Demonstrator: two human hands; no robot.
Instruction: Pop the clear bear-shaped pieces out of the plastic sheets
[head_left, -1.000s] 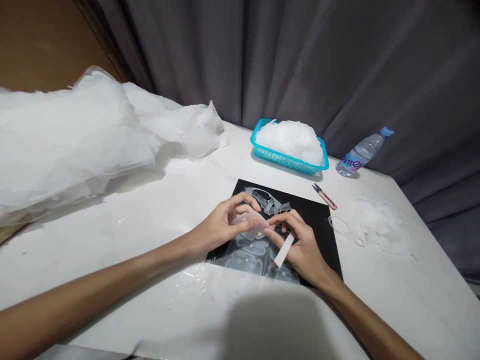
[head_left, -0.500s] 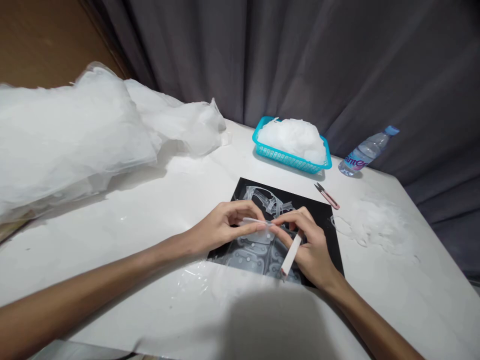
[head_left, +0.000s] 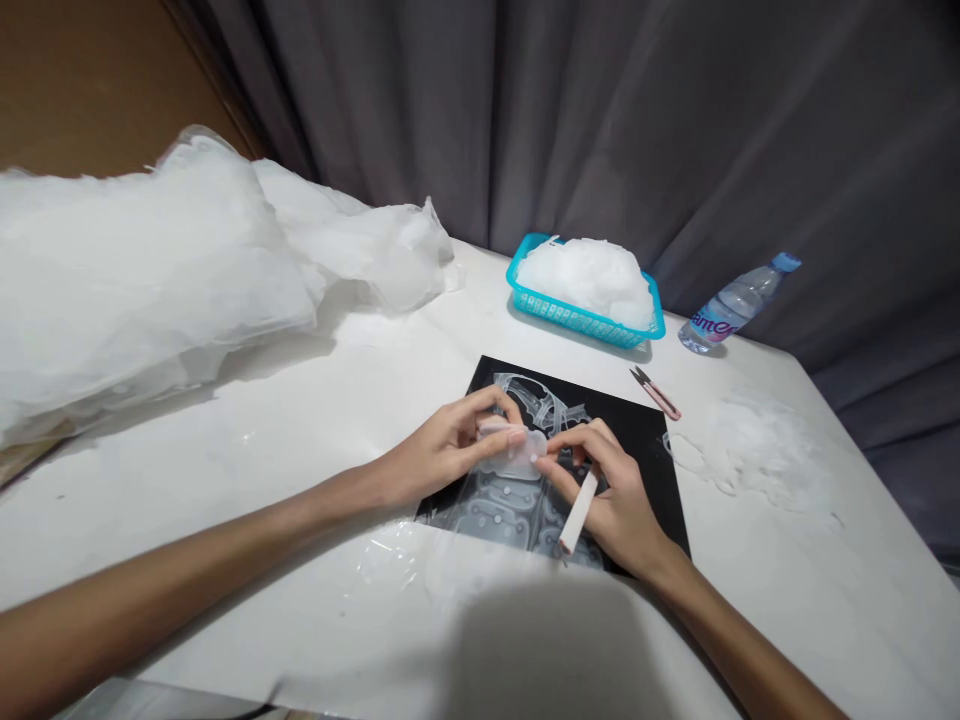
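Observation:
A small translucent whitish piece (head_left: pixel 517 458) is pinched between the thumb and fingers of my left hand (head_left: pixel 469 440). The fingertips of my right hand (head_left: pixel 604 485) touch its right edge. My right hand also holds a white stick-like tool (head_left: pixel 579 515), which slants down toward me from between thumb and fingers. Both hands are over a black sheet (head_left: pixel 652 445). On that sheet lie clear, shaped plastic pieces (head_left: pixel 491 520) and tangled translucent trimmings (head_left: pixel 551 408), partly covered by my hands.
Large bags of white fluffy material (head_left: pixel 150 270) fill the left side. Behind the sheet is a turquoise basket (head_left: pixel 577 322) with white fluff. Pink-handled snips (head_left: pixel 656 393), a water bottle (head_left: pixel 731 308) and translucent scraps (head_left: pixel 765 450) are at the right.
The translucent piece has been tilted so its broad face shows instead of its thin edge. My right fingertips have shifted slightly down along its right side.

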